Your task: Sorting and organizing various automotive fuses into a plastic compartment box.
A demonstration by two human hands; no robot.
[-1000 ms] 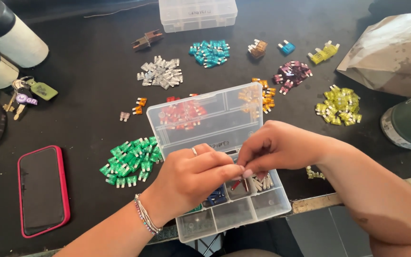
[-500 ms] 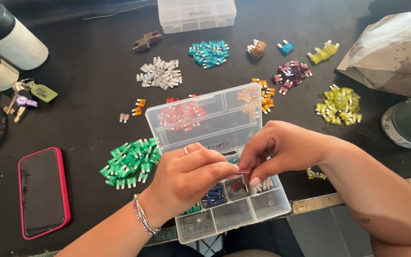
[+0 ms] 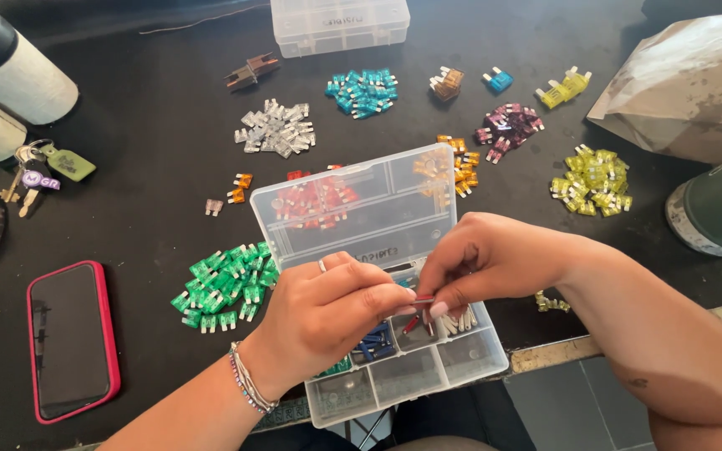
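A clear plastic compartment box point(image 3: 461, 367) lies open at the table's front edge, its lid point(image 3: 353, 209) raised behind it. My left hand point(image 3: 319, 313) and my right hand point(image 3: 482, 259) meet over the box, both pinching a small red blade fuse point(image 3: 422, 299) between fingertips. Below them the compartments hold dark blue fuses point(image 3: 375, 341), some red and pale ones point(image 3: 453, 321), and a green one near my left wrist. Part of the box is hidden by my hands.
Sorted fuse piles lie on the black table: green point(image 3: 227, 280), grey point(image 3: 276, 129), teal point(image 3: 363, 90), purple point(image 3: 507, 125), yellow point(image 3: 591, 179), orange point(image 3: 457, 159). A red-cased phone point(image 3: 73, 338), keys point(image 3: 39, 171), two bottles point(image 3: 18, 71), a second clear box point(image 3: 340, 23), a paper bag point(image 3: 687, 83).
My hands have closed in together over the box, and the fingertips of both now pinch the red fuse. Nothing else on the table has moved.
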